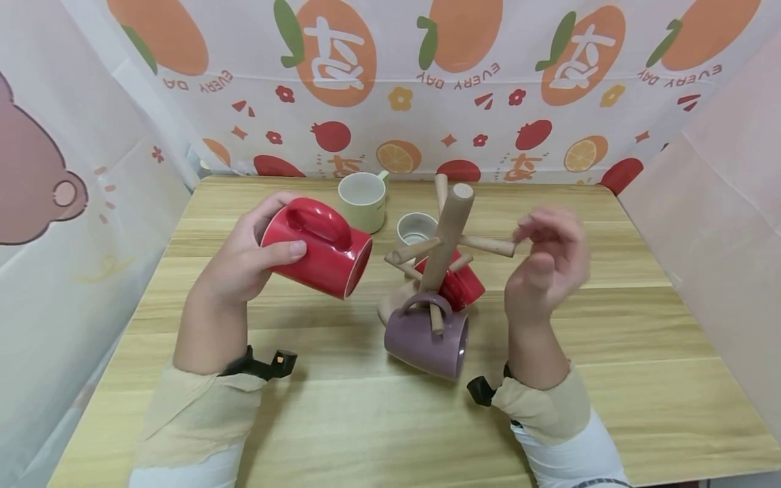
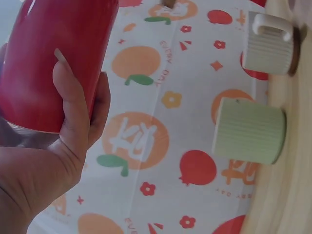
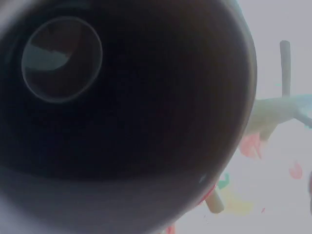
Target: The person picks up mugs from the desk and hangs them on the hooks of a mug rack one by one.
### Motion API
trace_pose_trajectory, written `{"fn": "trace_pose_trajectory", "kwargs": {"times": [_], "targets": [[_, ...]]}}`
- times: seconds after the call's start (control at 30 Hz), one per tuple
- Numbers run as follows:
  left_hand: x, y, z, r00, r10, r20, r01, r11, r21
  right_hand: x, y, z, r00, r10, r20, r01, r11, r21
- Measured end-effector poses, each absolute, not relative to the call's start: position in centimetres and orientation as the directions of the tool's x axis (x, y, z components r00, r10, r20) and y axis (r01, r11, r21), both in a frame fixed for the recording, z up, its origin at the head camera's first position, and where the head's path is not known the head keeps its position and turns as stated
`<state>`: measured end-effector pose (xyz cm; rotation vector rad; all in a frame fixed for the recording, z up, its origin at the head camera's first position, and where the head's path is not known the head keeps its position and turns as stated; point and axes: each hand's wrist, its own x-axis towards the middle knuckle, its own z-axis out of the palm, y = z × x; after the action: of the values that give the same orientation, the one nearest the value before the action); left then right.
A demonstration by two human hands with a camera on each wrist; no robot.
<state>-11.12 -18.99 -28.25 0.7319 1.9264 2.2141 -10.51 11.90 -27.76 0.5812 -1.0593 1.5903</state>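
Note:
My left hand (image 1: 238, 264) grips a red mug (image 1: 317, 254) by its body, thumb along the side, with its handle upward and its mouth tilted to the right. In the left wrist view, the red mug (image 2: 53, 63) fills the upper left. A wooden mug tree (image 1: 448, 237) stands right of it. From a front peg hangs a purple mug (image 1: 424, 342) by its handle; another red mug (image 1: 462, 283) is partly hidden behind the tree. My right hand (image 1: 546, 264), fingers loosely bent and holding nothing, is at the tip of the right peg; contact is unclear.
Behind the tree stand a pale green mug (image 1: 363, 203) and a white ribbed mug (image 2: 270, 46). The purple mug's dark inside (image 3: 146, 122) fills most of the right wrist view. A printed curtain (image 1: 396, 88) borders the wooden table (image 1: 342, 420).

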Motion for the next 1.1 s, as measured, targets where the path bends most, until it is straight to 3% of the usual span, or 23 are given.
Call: {"fn": "trace_pose_trajectory", "kwargs": {"times": [0.07,0.13,0.2,0.27,0.33,0.43,0.6,0.87,1.1], "targets": [[-10.7,-19.0,-27.9,-0.866,0.410,0.286,0.227,-0.188,0.956,-9.6,10.6,-27.2,-0.092,0.582,0.808,-0.978,0.100,-0.184],[-10.3,-18.9,-27.5,-0.855,0.432,0.288,0.229,-0.184,0.956,-8.4,9.7,-26.9,0.070,0.535,0.842,-0.978,0.202,-0.048],[-9.8,-18.8,-27.1,-0.844,0.454,0.286,0.239,-0.158,0.958,-7.1,9.3,-27.1,0.145,0.428,0.892,-0.968,0.247,0.039],[-9.2,-18.6,-26.7,-0.833,0.474,0.286,0.250,-0.138,0.958,-6.0,9.3,-27.6,0.164,0.284,0.945,-0.964,0.249,0.092],[-8.6,-18.3,-26.4,-0.819,0.495,0.290,0.261,-0.129,0.957,-5.2,8.9,-28.1,0.140,0.177,0.974,-0.963,0.253,0.092],[-7.9,-17.5,-26.1,-0.799,0.518,0.304,0.268,-0.146,0.952,-4.4,7.8,-28.6,0.033,-0.002,0.999,-0.971,0.238,0.033],[-7.3,-16.1,-26.0,-0.760,0.554,0.339,0.270,-0.205,0.941,-3.6,6.4,-29.0,-0.168,-0.259,0.951,-0.941,0.330,-0.077],[-6.5,-15.8,-25.6,-0.774,0.553,0.307,0.303,-0.101,0.948,-3.2,6.2,-29.2,-0.262,-0.260,0.929,-0.940,0.289,-0.184],[-5.6,-15.5,-25.1,-0.786,0.521,0.332,0.353,-0.062,0.933,-2.8,6.4,-29.5,-0.416,-0.198,0.888,-0.905,0.187,-0.382]]}}
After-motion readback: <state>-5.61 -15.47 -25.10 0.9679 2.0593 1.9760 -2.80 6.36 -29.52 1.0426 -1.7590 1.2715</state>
